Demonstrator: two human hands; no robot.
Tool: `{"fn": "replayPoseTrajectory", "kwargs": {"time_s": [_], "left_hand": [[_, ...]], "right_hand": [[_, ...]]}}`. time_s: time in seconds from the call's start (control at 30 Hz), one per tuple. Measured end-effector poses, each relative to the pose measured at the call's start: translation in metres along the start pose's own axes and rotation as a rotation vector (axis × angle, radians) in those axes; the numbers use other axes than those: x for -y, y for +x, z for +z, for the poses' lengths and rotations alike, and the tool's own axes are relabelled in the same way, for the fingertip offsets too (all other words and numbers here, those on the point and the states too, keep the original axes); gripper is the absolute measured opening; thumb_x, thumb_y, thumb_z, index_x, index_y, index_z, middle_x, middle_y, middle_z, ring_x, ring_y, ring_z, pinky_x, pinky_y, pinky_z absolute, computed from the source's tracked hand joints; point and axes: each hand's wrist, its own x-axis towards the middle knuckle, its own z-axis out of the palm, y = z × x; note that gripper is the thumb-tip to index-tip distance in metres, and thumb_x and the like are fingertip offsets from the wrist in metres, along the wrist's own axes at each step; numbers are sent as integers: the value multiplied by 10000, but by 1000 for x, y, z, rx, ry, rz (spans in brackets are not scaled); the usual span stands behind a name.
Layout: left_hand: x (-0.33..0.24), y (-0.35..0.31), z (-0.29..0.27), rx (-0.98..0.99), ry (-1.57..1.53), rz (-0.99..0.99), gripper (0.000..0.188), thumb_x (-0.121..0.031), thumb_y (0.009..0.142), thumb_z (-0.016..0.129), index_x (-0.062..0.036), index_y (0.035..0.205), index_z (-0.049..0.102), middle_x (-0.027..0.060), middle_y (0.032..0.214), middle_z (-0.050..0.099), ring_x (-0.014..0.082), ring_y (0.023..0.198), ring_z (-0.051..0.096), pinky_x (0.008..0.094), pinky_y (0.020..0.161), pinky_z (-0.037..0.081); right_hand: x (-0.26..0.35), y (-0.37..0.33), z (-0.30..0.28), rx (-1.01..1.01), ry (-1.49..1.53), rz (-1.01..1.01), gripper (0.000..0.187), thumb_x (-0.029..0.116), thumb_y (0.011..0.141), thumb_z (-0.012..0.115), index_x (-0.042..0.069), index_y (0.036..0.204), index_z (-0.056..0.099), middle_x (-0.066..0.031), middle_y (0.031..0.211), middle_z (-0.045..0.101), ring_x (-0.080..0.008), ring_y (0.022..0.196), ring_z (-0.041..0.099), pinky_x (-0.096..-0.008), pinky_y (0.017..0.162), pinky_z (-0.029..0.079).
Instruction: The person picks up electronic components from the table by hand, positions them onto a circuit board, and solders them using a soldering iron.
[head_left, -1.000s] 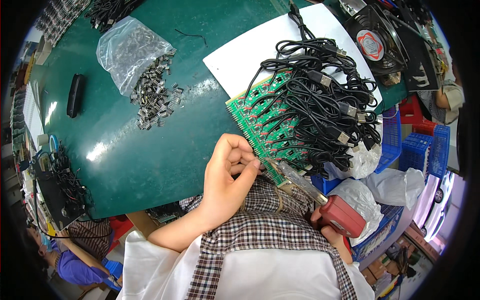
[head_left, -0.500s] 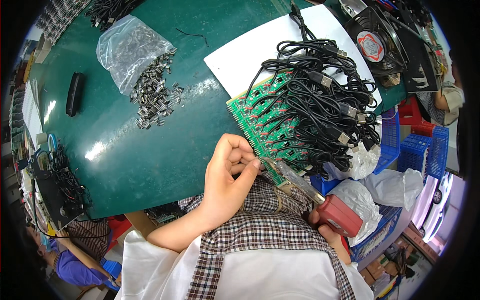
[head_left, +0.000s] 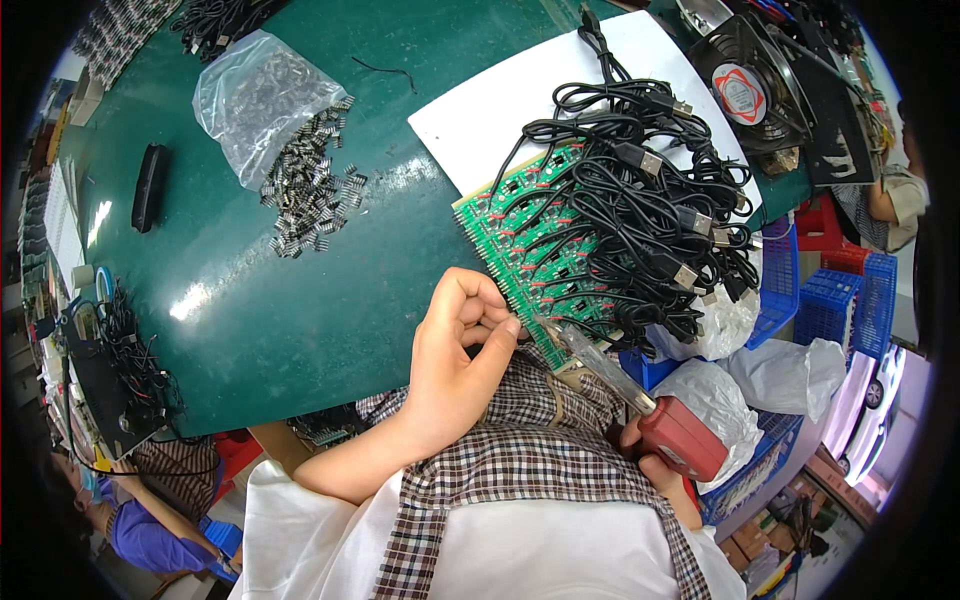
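Note:
My left hand [head_left: 445, 375] is at the near-left edge of a green circuit board panel [head_left: 512, 268], thumb and forefinger pressed together. Whatever they pinch is too small to make out. In my right hand [head_left: 660, 474] is a red-handled soldering iron [head_left: 682, 436], my fingers partly hidden behind its grip. Its metal tip points left, over the board's near edge, just right of my left fingertips. Black USB cables [head_left: 640, 205] are attached along the board and lie bundled over its right side. Board and cables rest on a white sheet [head_left: 452, 120].
On the green table [head_left: 330, 330], small metal connectors [head_left: 305, 190] spill from a clear plastic bag [head_left: 260, 105]. A black oblong object [head_left: 150, 188] lies left. A fan [head_left: 745, 90] stands far right, with blue crates [head_left: 828, 305] and white plastic bags [head_left: 785, 378] below. Another person [head_left: 160, 530] is at lower left.
The soldering iron has shifted slightly right, so its tip sits a little farther from my left fingertips. My left hand and the board have hardly moved.

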Motion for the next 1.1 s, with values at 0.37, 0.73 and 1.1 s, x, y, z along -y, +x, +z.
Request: {"fn": "replayPoseTrajectory", "kwargs": {"time_s": [0.37, 0.73, 1.1], "left_hand": [[2, 1, 0, 13, 7, 2, 204, 88, 810, 483, -27, 951, 391, 49, 805, 534, 98, 767, 550, 219, 679, 441], [3, 1, 0, 17, 23, 17, 211, 86, 807, 483, -28, 957, 390, 52, 807, 541, 101, 768, 554, 220, 689, 436], [4, -1, -2, 20, 68, 19, 245, 76, 820, 488, -9, 1029, 392, 57, 810, 548, 104, 774, 560, 224, 690, 448]], "right_hand": [[-25, -12, -8, 33, -118, -57, 358, 309, 693, 679, 29, 904, 608, -116, 852, 619, -287, 781, 613, -326, 671, 477], [-32, -19, -6, -45, -229, -156, 481, 394, 703, 679, 5, 974, 596, -118, 908, 623, -290, 786, 621, -335, 680, 489], [-38, -28, -13, 54, -279, -53, 503, 427, 705, 665, 19, 992, 602, -111, 915, 623, -284, 807, 620, -341, 673, 489]]}}
